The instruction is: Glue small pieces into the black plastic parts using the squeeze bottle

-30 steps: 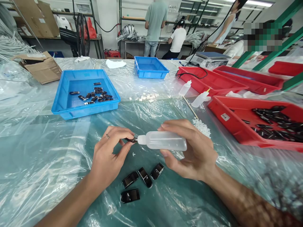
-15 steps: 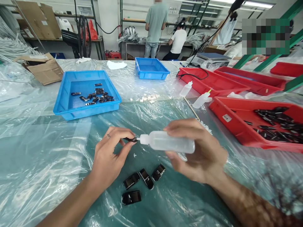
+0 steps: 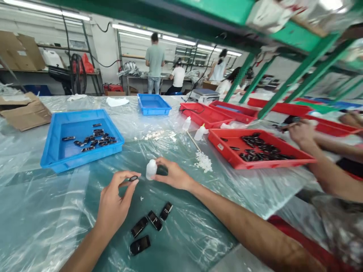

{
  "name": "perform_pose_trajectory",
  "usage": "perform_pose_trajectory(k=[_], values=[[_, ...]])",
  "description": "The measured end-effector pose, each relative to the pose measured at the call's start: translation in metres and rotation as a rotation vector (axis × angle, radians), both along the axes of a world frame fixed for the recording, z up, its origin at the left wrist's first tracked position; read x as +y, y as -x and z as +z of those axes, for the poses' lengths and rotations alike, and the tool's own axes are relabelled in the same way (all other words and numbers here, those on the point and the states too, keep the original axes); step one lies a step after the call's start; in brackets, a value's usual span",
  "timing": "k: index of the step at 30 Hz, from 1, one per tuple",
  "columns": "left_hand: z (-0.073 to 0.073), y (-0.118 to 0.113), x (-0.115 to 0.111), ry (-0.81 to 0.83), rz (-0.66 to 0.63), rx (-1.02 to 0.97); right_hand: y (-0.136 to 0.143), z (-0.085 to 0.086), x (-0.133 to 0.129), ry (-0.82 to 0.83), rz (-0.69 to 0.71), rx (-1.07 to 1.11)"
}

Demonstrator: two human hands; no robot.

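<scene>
Right hand (image 3: 172,175) is now setting the white squeeze bottle (image 3: 151,169) upright on the table (image 3: 56,211), fingers curled round its side, where a moment ago it was holding the bottle level with the nozzle at the part; left hand (image 3: 115,200) is pinching a small black part (image 3: 133,178) between thumb and forefinger, other fingers loosely bent, the part now apart from the bottle; four black parts (image 3: 149,228) are lying on the plastic sheet just below both hands; the view is sitting higher and wider than before; a blue tray (image 3: 51,158) is holding more parts to the left, a red tray (image 3: 227,155) to the right; another person's hand (image 3: 302,132) is working beyond it.
</scene>
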State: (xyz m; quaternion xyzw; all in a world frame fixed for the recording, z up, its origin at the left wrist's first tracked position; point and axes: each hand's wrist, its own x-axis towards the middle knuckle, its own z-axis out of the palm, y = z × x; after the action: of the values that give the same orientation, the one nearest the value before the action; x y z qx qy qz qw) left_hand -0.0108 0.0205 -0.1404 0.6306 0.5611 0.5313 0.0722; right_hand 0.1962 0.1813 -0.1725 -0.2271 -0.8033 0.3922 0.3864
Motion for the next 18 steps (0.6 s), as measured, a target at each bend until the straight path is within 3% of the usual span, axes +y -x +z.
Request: perform_pose_trajectory(k=[3, 6, 9, 13, 18], values=[[-0.001, 0.003, 0.000, 0.001, 0.001, 0.004, -0.021, 0.018, 0.029, -0.067, -0.055, -0.070], [-0.002, 0.003, -0.003, 0.005, 0.064, 0.065, -0.058, 0.035, 0.058, -0.096, -0.254, -0.106], [-0.002, 0.001, -0.006, -0.054, 0.125, 0.137, -0.074, 0.037, 0.068, -0.090, -0.411, -0.200], [0.002, 0.000, -0.004, -0.197, 0.079, 0.273, -0.035, 0.034, 0.069, -0.067, -0.505, -0.401], [0.008, 0.005, -0.009, -0.279, 0.025, 0.392, 0.038, 0.064, 0.083, -0.124, -0.567, -0.524]])
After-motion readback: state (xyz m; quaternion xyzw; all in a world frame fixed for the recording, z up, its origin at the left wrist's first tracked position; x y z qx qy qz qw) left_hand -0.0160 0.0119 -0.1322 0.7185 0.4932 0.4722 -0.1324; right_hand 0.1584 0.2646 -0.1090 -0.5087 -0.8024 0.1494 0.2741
